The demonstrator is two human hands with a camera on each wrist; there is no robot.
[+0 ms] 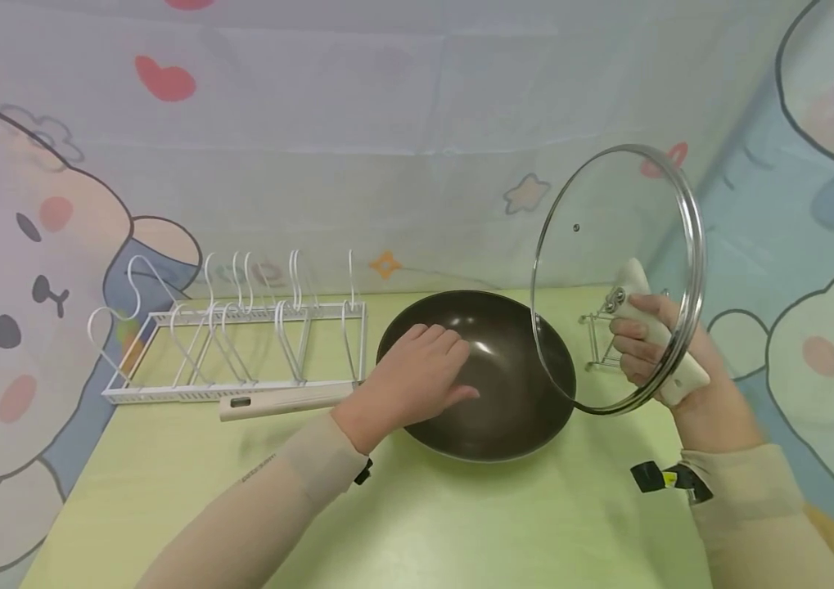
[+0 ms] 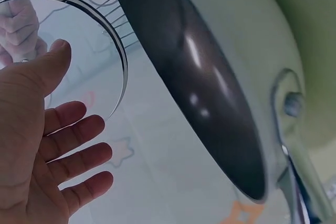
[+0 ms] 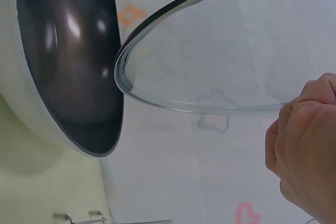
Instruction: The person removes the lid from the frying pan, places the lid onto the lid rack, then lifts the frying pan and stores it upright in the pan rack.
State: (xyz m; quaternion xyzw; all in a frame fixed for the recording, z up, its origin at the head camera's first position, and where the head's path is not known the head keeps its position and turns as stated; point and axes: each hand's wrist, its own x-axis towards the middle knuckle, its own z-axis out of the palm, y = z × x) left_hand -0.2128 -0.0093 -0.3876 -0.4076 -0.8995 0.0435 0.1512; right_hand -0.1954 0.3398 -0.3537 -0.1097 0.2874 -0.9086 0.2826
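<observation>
A frying pan (image 1: 493, 417) with a dark inside and a pale outside sits on the table, its cream handle (image 1: 277, 402) pointing left. My left hand (image 1: 417, 372) hovers over the pan's left side, holding nothing; the left wrist view shows its fingers spread and loosely bent. To the pan's right, my right hand (image 1: 641, 348) grips the cream handle (image 1: 685, 380) of a glass lid (image 1: 693, 221). The lid stands nearly upright in the air, its metal rim overlapping the pan's right edge in the head view. In the right wrist view the knuckles (image 3: 310, 135) hide the lid's handle.
A white wire rack (image 1: 199, 395) with several upright loops stands on the left of the green table (image 1: 402, 532), behind the pan's handle. A small metal wire stand (image 1: 593, 343) lies behind the lid. Printed cloth (image 1: 358, 106) hangs at the back and sides.
</observation>
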